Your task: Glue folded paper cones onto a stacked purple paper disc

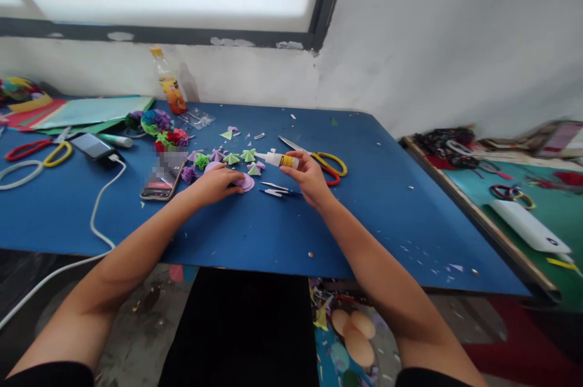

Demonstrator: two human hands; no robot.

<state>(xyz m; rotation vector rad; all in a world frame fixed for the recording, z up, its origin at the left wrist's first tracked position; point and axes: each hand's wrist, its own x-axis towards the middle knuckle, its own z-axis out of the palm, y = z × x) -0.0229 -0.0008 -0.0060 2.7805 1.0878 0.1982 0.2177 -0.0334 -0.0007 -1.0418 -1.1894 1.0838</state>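
Observation:
My right hand (310, 179) grips a small glue bottle (281, 160) with a yellow label, its thin nozzle pointing left over the folded paper pieces. My left hand (217, 185) rests low on the table, thumb and fingers at the edge of a purple paper circle (247, 183); part of the circle is hidden beneath the fingers. Folded green paper pieces (231, 158) and purple ones (217, 155) lie just beyond both hands. Tweezers (273, 192) lie between the hands. Scissors (332, 165) with red and yellow handles are behind my right hand.
A phone (164, 177) lies left of my left hand. Farther left are another phone (94, 147) on a white cable (98, 205), and second scissors (40, 149). A juice bottle (170, 86) stands by the wall. Paper scraps dot the blue table (373, 211). A power bank (528, 226) lies on the right-hand table.

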